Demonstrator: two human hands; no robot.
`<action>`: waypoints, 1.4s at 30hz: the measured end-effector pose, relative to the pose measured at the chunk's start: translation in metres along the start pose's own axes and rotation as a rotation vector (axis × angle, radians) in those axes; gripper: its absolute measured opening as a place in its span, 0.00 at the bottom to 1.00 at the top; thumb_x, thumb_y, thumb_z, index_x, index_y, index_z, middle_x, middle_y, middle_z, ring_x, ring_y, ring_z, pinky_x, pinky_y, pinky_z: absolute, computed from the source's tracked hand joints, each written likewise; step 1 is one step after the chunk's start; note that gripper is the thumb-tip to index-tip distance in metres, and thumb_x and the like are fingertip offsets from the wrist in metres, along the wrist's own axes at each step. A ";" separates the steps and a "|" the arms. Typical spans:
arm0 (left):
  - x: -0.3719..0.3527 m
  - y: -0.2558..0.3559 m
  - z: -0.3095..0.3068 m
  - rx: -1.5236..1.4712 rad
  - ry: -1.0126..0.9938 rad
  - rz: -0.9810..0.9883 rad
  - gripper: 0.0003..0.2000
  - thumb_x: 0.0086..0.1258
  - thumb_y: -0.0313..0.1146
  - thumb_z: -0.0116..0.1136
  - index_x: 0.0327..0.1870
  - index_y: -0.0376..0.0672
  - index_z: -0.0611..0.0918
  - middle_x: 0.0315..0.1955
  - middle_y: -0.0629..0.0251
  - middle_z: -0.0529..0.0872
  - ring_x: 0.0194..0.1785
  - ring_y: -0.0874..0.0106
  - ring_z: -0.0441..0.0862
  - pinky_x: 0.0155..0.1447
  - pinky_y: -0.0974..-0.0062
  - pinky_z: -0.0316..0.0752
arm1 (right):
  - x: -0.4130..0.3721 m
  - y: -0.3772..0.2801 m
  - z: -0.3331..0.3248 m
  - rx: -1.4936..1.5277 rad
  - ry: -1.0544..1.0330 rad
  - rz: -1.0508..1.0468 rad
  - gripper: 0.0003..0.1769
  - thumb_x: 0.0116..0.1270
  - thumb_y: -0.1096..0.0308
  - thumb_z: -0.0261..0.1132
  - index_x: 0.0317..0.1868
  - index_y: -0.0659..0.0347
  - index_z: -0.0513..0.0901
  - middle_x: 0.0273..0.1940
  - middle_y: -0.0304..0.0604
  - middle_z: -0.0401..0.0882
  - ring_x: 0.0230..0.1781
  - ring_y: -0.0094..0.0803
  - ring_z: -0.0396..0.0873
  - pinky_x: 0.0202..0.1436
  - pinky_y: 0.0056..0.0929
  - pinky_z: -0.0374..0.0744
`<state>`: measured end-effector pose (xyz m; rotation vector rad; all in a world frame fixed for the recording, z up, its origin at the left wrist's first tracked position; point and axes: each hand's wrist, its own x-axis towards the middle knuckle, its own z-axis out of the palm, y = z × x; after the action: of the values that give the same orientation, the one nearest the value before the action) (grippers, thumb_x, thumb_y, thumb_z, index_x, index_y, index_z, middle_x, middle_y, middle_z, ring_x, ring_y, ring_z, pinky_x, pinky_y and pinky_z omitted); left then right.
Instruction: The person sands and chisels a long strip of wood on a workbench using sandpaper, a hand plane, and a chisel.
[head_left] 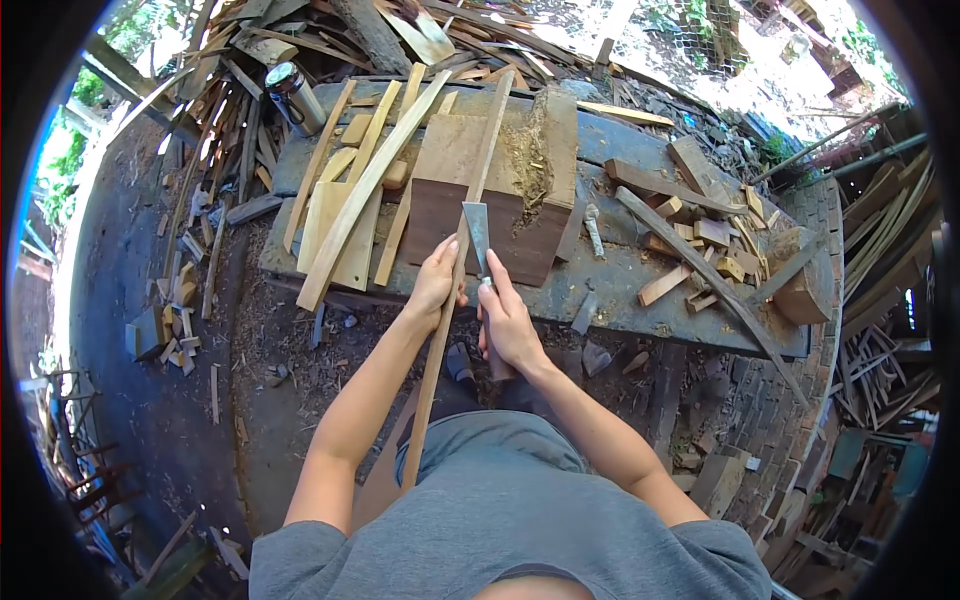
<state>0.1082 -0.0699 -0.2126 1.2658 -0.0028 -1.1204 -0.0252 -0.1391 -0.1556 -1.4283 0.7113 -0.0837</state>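
A long thin wooden strip (428, 390) runs from my waist up over a thick wood block (445, 150). My left hand (435, 280) is closed around the strip just short of the block's near face. In my right hand (510, 325) is a chisel-like tool with a flat metal blade (477, 232) that flares toward its far end. My fingers wrap its handle (500, 366). The blade lies close along the right side of the strip; whether it touches cannot be made out. The block's top has a rough, crumbling hollow (533, 150).
The block rests on a worn workbench (620, 290). Pale wooden strips (375, 190) lie to its left, near a metal flask (295, 98). Offcuts (712, 232) and a long dark slat (700, 275) lie on the right. A scrap wood pile (370, 35) rises behind.
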 end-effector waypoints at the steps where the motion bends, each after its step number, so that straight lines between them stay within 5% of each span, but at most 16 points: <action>1: -0.002 0.000 0.001 0.018 0.012 0.009 0.21 0.81 0.45 0.44 0.70 0.50 0.70 0.21 0.72 0.69 0.19 0.80 0.69 0.18 0.79 0.72 | -0.001 0.003 0.002 -0.001 0.007 -0.001 0.33 0.78 0.64 0.46 0.80 0.48 0.48 0.27 0.38 0.69 0.14 0.25 0.72 0.16 0.28 0.75; 8: -0.007 -0.002 -0.003 0.054 0.009 0.037 0.22 0.81 0.46 0.46 0.70 0.48 0.71 0.23 0.72 0.71 0.20 0.81 0.70 0.18 0.79 0.72 | 0.057 0.004 -0.011 -0.050 0.073 -0.015 0.33 0.78 0.61 0.46 0.80 0.48 0.48 0.27 0.40 0.71 0.13 0.27 0.72 0.15 0.31 0.75; 15: -0.006 -0.004 -0.005 0.148 0.056 0.068 0.22 0.81 0.45 0.45 0.70 0.47 0.71 0.26 0.72 0.76 0.20 0.81 0.72 0.17 0.81 0.70 | -0.013 0.002 0.013 -0.028 -0.018 0.048 0.32 0.79 0.61 0.45 0.80 0.46 0.47 0.26 0.44 0.76 0.13 0.28 0.74 0.18 0.30 0.77; 20: -0.011 0.002 -0.002 0.092 0.049 0.021 0.22 0.81 0.45 0.45 0.71 0.48 0.71 0.23 0.72 0.73 0.19 0.81 0.71 0.16 0.81 0.69 | 0.033 0.007 0.008 -0.033 0.148 -0.017 0.33 0.79 0.61 0.45 0.80 0.46 0.47 0.28 0.48 0.80 0.15 0.30 0.76 0.20 0.32 0.78; 25: -0.010 -0.001 -0.008 0.050 0.017 -0.001 0.22 0.82 0.46 0.43 0.72 0.50 0.69 0.19 0.74 0.69 0.17 0.81 0.68 0.16 0.81 0.68 | -0.012 0.005 0.013 -0.103 -0.007 0.000 0.33 0.79 0.62 0.45 0.80 0.48 0.46 0.26 0.48 0.79 0.15 0.29 0.76 0.19 0.32 0.78; 32: -0.020 0.003 -0.008 -0.090 -0.064 -0.107 0.22 0.82 0.48 0.40 0.73 0.56 0.66 0.16 0.75 0.66 0.13 0.82 0.62 0.14 0.83 0.59 | 0.058 0.002 -0.001 -0.047 0.151 -0.009 0.33 0.78 0.60 0.46 0.79 0.51 0.49 0.27 0.49 0.80 0.15 0.30 0.76 0.18 0.33 0.77; 36: -0.019 -0.001 -0.010 -0.088 -0.089 -0.104 0.22 0.83 0.49 0.38 0.73 0.57 0.65 0.15 0.74 0.65 0.12 0.81 0.60 0.15 0.83 0.57 | 0.003 0.005 0.016 -0.043 0.011 -0.040 0.32 0.79 0.62 0.45 0.80 0.46 0.48 0.29 0.49 0.80 0.14 0.29 0.74 0.17 0.30 0.76; 42: -0.023 0.001 -0.006 -0.106 -0.097 -0.136 0.20 0.83 0.50 0.37 0.69 0.56 0.68 0.14 0.73 0.63 0.11 0.81 0.59 0.15 0.83 0.57 | 0.067 0.009 0.000 0.011 0.085 -0.072 0.32 0.79 0.61 0.46 0.80 0.47 0.48 0.30 0.47 0.80 0.16 0.27 0.75 0.18 0.29 0.77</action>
<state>0.1005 -0.0499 -0.2013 1.1291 0.0700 -1.2823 0.0248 -0.1686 -0.1908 -1.4470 0.7285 -0.2051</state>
